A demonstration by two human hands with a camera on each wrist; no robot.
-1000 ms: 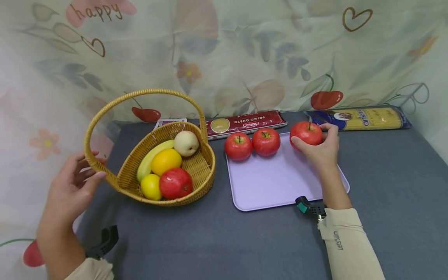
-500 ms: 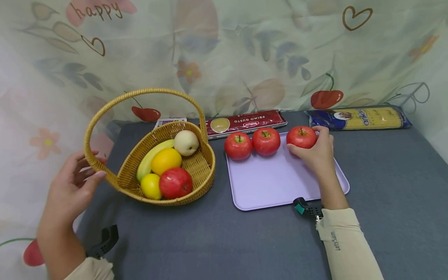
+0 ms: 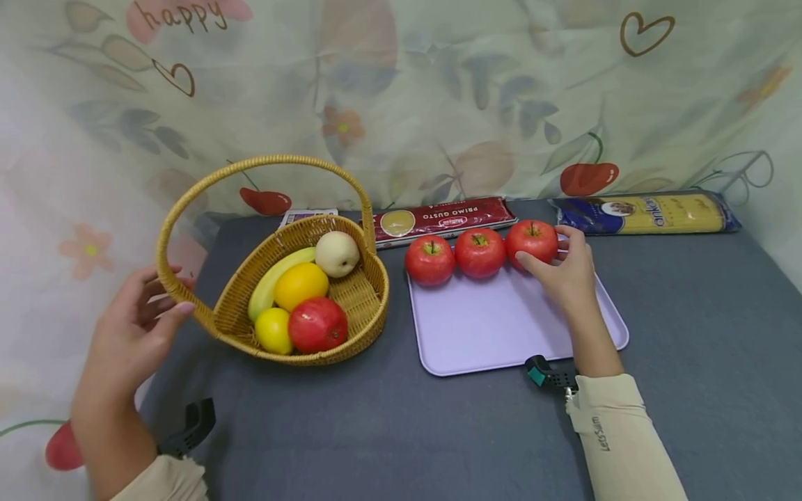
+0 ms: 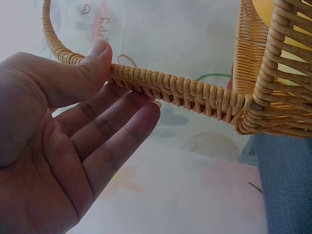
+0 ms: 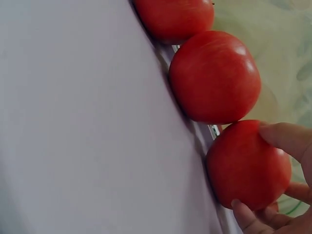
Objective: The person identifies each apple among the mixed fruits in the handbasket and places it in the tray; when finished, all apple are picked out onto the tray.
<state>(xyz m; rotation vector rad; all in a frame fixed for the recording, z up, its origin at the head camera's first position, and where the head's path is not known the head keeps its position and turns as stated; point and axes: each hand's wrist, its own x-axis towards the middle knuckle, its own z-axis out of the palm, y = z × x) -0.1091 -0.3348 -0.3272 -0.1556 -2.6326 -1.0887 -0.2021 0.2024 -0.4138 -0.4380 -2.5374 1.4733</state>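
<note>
With thumb above and fingers below, my left hand (image 3: 128,341) pinches the side of the wicker basket's arched handle (image 4: 180,92). That basket (image 3: 376,313) stands at the left, holding a banana (image 3: 269,285), an orange (image 3: 301,286), a lemon (image 3: 273,331), a pale pear (image 3: 336,254) and a round red fruit (image 3: 317,325). At the right, thumb and fingers of my right hand (image 3: 567,271) grip a red apple (image 5: 248,165) at the back edge of the lilac tray (image 3: 489,327). It is the right end of a row with a middle apple (image 3: 479,254) and a left apple (image 3: 429,261).
Behind the tray lies a red pasta packet (image 3: 445,219); farther right is a blue and yellow pasta packet (image 3: 651,212). A patterned cloth (image 3: 438,104) hangs along the back of the dark grey table (image 3: 401,431).
My right hand has brought its apple down and to the left, up beside the middle apple on the tray. The left hand keeps its hold on the basket handle.
</note>
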